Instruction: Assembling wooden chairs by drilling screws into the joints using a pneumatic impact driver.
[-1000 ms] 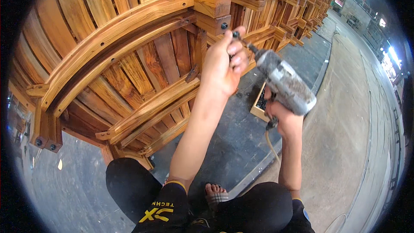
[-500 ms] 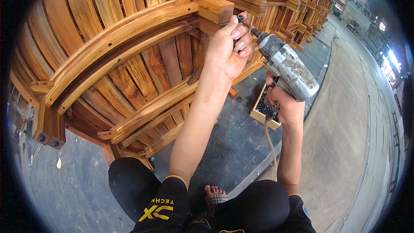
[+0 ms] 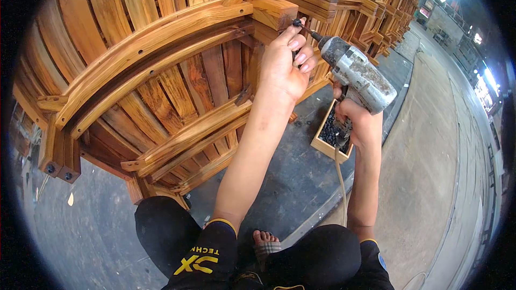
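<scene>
My left hand (image 3: 287,62) is closed, palm toward me. Its thumb and forefinger pinch a small round black foot cap (image 3: 296,22) at the end face of a square wooden leg (image 3: 277,12). Another dark piece shows inside the curled fingers. My right hand (image 3: 356,115) grips a worn grey power driver (image 3: 363,75) with a hose hanging from its handle. The driver's thin bit points left, its tip at the foot cap. Whether the cap touches the wood I cannot tell.
An open wooden box (image 3: 324,147) of small black pieces sits below the driver. A slatted wooden furniture frame (image 3: 145,43) lies tipped at left, two legs bearing black caps. More frames (image 3: 371,5) line the back. A sandalled foot (image 3: 266,241) is below.
The foot cap and the bit tip have come closer to the end of the wooden leg. The driver has risen slightly in my right hand.
</scene>
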### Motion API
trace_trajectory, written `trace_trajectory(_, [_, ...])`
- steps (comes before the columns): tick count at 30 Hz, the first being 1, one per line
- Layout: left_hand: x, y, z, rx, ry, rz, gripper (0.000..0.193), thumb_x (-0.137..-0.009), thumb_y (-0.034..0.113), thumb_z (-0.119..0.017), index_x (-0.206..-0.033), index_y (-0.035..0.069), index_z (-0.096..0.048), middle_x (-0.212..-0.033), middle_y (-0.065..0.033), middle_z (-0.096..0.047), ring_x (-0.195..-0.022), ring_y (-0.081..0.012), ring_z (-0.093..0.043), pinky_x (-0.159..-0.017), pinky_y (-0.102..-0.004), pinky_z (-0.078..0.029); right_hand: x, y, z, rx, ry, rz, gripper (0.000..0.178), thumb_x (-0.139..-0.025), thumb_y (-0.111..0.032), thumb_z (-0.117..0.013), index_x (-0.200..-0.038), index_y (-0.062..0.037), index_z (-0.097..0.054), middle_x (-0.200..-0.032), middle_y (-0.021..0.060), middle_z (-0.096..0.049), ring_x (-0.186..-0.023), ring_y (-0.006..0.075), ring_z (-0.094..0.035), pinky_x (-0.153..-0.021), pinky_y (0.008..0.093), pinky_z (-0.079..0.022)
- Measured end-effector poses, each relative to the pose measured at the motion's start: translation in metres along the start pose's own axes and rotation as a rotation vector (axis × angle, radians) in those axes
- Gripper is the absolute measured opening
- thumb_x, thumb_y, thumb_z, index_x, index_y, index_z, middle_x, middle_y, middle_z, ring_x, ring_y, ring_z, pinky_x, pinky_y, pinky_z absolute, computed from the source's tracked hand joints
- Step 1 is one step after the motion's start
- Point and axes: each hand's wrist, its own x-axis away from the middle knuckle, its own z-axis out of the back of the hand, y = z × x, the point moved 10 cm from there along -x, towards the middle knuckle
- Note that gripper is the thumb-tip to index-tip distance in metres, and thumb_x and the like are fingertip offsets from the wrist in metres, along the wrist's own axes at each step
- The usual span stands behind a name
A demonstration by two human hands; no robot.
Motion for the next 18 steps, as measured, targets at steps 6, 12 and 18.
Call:
trace_trajectory(6, [0.0014,0.0014,-0.0010,0.045,-0.008,0.013,0.017,-0.099,0.015,-0.040,-0.103,0.005,-0.052,-0.056,0.0057,-0.035,-0.046,-0.0092,-0.031,-0.042,-0.0239,-0.025,-0.0029,0.0019,0.0006,-0.019,-0.004,-0.031,0.043,-0.059,0.010,-0.051,-0.101,0.0007,-0.057,-0.080,0.0034,-0.057,-0.055,0.0095,-0.046,-0.045,0.0223,-0.034])
trace_trajectory(12, [-0.0001,0.0024,0.0012,0.046,-0.024,0.037,0.015,-0.098,0.015,-0.040,-0.100,0.005,-0.052,-0.056,0.0058,-0.035,-0.046,-0.0092,-0.031,-0.042,-0.0236,-0.025,-0.0055,-0.0007,-0.0027,0.019,-0.024,0.025,0.044,-0.059,0.010,-0.051,-0.101,0.0001,-0.056,-0.080,0.0032,-0.056,-0.056,0.0093,-0.046,-0.045,0.0219,-0.034])
trace_trajectory(18, [0.0010,-0.0009,0.0003,0.032,0.011,0.039,0.009,-0.096,0.017,-0.045,-0.092,0.011,-0.050,-0.057,0.0062,-0.034,-0.045,-0.0082,-0.029,-0.041,-0.0239,-0.023,-0.0055,0.0026,-0.0004,0.008,-0.027,-0.017,0.040,-0.060,0.009,-0.051,-0.099,-0.0003,-0.055,-0.080,0.0039,-0.056,-0.056,0.0101,-0.046,-0.045,0.0223,-0.035])
